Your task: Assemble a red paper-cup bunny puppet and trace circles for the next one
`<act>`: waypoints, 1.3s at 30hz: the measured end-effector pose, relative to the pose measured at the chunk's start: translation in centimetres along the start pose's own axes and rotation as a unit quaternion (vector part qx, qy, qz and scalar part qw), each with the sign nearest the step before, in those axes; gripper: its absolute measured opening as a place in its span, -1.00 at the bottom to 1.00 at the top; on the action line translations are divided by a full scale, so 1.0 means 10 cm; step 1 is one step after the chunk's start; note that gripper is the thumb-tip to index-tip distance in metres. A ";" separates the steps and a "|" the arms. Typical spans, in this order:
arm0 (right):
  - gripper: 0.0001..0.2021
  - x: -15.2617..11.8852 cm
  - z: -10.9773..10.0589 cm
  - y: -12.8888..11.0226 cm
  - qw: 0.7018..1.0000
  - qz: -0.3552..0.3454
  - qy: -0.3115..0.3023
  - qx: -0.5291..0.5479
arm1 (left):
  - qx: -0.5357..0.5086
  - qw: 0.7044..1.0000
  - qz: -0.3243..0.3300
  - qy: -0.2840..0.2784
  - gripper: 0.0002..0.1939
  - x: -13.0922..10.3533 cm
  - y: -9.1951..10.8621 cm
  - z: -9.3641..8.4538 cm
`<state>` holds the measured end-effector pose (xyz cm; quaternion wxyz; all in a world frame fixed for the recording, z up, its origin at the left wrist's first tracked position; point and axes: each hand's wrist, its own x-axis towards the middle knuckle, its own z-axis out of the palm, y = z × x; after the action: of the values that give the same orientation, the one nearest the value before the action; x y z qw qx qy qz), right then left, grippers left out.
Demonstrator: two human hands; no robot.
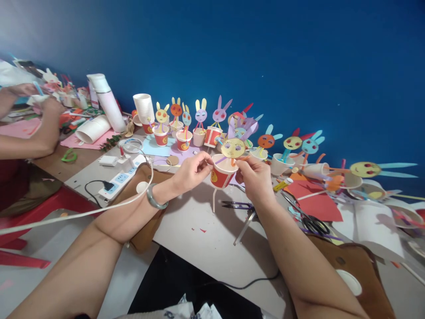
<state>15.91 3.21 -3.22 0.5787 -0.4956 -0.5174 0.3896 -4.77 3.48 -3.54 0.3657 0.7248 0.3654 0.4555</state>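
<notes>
Above the table I hold up a red and white paper cup (223, 176) with a rabbit puppet in its mouth. The puppet's yellow paper head (233, 148) has purple ears and drawn eyes. A white straw (214, 201) hangs straight down under the cup. My left hand (195, 170), a bangle on its wrist, pinches the cup's left rim. On the other side, my right hand (255, 177) is closed at the cup's right rim, beside an orange paper strip (234, 162). Its fingertips are partly hidden. Purple-handled scissors (237, 205) lie below the right hand.
Several finished rabbit cups (184, 139) line the blue wall. Left are a power strip (121, 179), a white cable and a white thermos (108, 104). Black scissors (315, 225) and red paper (312, 199) lie right. Another person's hands (49, 104) work at the far left.
</notes>
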 end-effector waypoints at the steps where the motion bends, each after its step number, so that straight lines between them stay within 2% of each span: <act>1: -0.88 0.00 0.00 0.00 1.000 -0.001 -0.001 0.002 | 0.032 0.999 0.013 -0.003 -0.91 -0.01 0.02 -0.01; 5: -0.88 -0.01 0.01 -0.03 1.000 0.002 -0.002 -0.006 | 0.121 0.989 0.084 -0.007 -0.87 -0.03 0.06 -0.05; 10: -0.87 -0.04 0.02 -0.11 0.999 -0.013 -0.009 -0.043 | 0.177 0.972 0.153 -0.017 -0.81 -0.02 0.00 -0.05; 13: -0.88 -0.05 0.00 -0.14 0.998 -0.021 -0.003 -0.055 | 0.127 0.979 0.156 -0.014 -0.87 0.00 -0.05 -0.04; 16: -0.89 -0.04 -0.05 -0.16 0.998 -0.028 0.000 -0.055 | 0.005 0.992 0.124 -0.026 -0.83 0.03 -0.09 -0.06; 19: -0.85 -0.04 -0.07 -0.17 0.998 -0.040 0.005 -0.050 | -0.127 0.986 0.090 -0.054 -0.80 0.06 -0.11 -0.10; 22: -0.80 -0.06 -0.08 -0.20 0.998 -0.047 0.005 -0.039 | -0.188 0.977 0.087 -0.049 -0.77 0.07 -0.12 -0.12; 25: -0.78 -0.07 -0.08 -0.22 0.999 -0.039 0.000 -0.032 | -0.173 0.978 0.110 -0.037 -0.79 0.05 -0.12 -0.11; 29: -0.78 -0.07 -0.09 -0.24 0.999 -0.027 -0.001 -0.032 | -0.103 0.978 0.180 -0.018 -0.78 0.01 -0.08 -0.08; 32: -0.83 -0.05 -0.11 -0.27 0.999 -0.015 0.000 -0.029 | -0.055 0.974 0.217 -0.017 -0.69 0.00 -0.04 -0.07; 35: -0.89 -0.04 -0.12 -0.31 1.000 0.009 -0.004 -0.015 | -0.038 0.966 0.255 -0.012 -0.73 -0.01 -0.02 -0.09; 37: -0.91 -0.05 -0.12 -0.32 0.999 0.023 -0.019 -0.012 | -0.058 0.966 0.252 -0.010 -0.78 -0.01 0.00 -0.12; 39: -0.91 -0.07 -0.12 -0.33 0.999 0.030 -0.040 -0.021 | -0.091 0.970 0.223 -0.019 -0.81 -0.03 0.02 -0.14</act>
<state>16.79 1.63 -0.08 0.5350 -0.5074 -0.5328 0.4153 -6.13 3.40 -3.03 0.3265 0.7599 0.1443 0.5432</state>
